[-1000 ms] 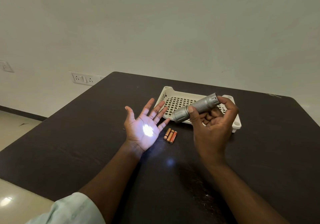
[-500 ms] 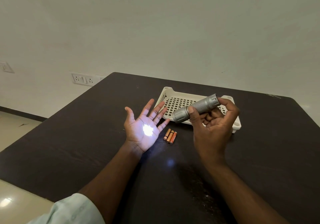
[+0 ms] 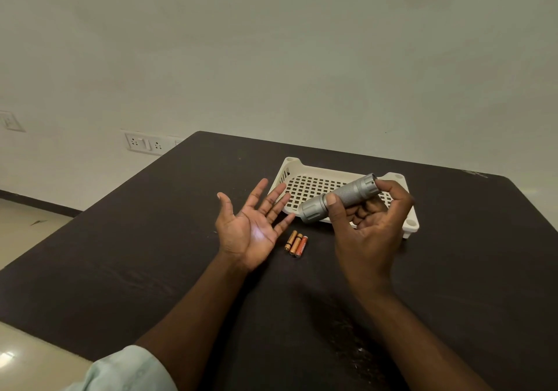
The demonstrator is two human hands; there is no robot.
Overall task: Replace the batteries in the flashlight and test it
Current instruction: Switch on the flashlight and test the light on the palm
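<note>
Right hand (image 3: 367,224) grips flashlight (image 3: 339,199); left hand (image 3: 250,230) spread flat.

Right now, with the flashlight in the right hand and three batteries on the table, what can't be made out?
- Flashlight lens: head view, it faces away toward the left hand.
- Tail switch: covered by the right hand fingers.
- Batteries labels: too small to read.
- Basket right part: hidden behind hand and flashlight.
</note>
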